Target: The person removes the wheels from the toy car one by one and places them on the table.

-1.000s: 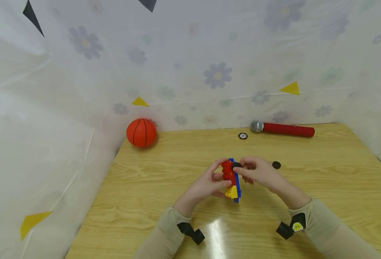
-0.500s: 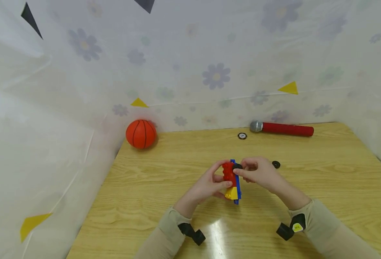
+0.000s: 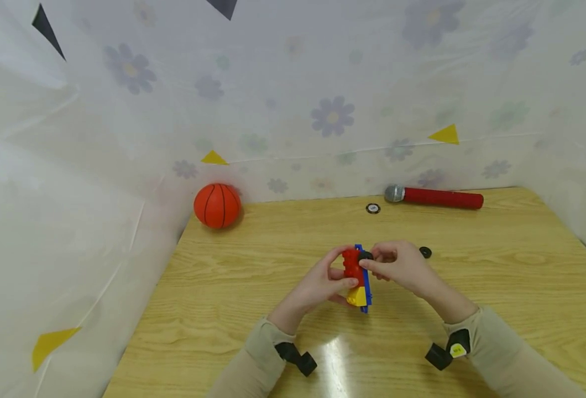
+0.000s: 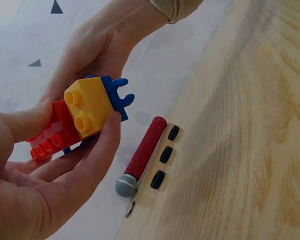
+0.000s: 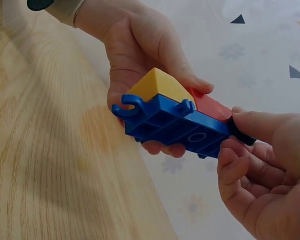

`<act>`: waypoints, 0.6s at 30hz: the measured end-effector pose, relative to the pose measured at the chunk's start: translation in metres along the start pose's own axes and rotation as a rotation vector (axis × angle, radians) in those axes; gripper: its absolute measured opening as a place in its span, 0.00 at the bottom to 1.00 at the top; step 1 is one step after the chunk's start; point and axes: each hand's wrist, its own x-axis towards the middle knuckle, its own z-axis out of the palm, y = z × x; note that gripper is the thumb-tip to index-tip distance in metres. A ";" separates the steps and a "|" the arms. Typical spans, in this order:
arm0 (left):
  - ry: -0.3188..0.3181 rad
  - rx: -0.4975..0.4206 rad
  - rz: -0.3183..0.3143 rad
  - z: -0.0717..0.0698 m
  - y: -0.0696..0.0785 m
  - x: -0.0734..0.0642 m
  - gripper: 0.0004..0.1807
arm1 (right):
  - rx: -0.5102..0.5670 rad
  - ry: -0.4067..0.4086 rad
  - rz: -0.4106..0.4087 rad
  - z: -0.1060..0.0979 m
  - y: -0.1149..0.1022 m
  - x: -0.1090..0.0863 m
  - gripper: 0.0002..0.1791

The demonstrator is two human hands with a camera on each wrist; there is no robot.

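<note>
My left hand point(image 3: 318, 284) grips a toy building-block car around its red block point(image 3: 354, 270) and yellow block point(image 4: 92, 107), holding it above the table. Its blue base point(image 5: 185, 130) faces right, and in the right wrist view the underside shows, with a hook at one end. Between thumb and fingers, my right hand point(image 3: 402, 265) pinches a black wheel point(image 3: 365, 255) against the side of the base near the red end. The fingers partly cover that wheel, so I cannot tell whether it sits on its axle.
Three loose black wheels point(image 4: 165, 154) lie in a row on the wooden table point(image 3: 253, 265); the head view shows one wheel point(image 3: 425, 252) beyond my right hand. A red microphone point(image 3: 442, 198), a round chip point(image 3: 373, 208) and an orange ball point(image 3: 217, 205) lie along the back, by the curtain.
Both hands keep nearly the same position on the car and wheel. The car has shifted very slightly in the head view, which itself moved a little.
</note>
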 end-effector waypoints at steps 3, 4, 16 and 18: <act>0.007 0.007 -0.002 0.000 0.000 0.000 0.35 | -0.023 0.007 0.001 0.000 0.000 0.000 0.15; 0.009 0.008 -0.001 0.001 0.000 0.000 0.35 | -0.031 0.010 0.003 0.000 0.000 0.000 0.15; 0.028 0.004 -0.025 0.002 0.000 -0.001 0.35 | -0.112 0.036 -0.011 0.002 -0.001 -0.002 0.15; 0.031 0.005 -0.026 0.003 0.000 -0.001 0.34 | -0.119 0.045 -0.020 0.002 -0.002 -0.003 0.15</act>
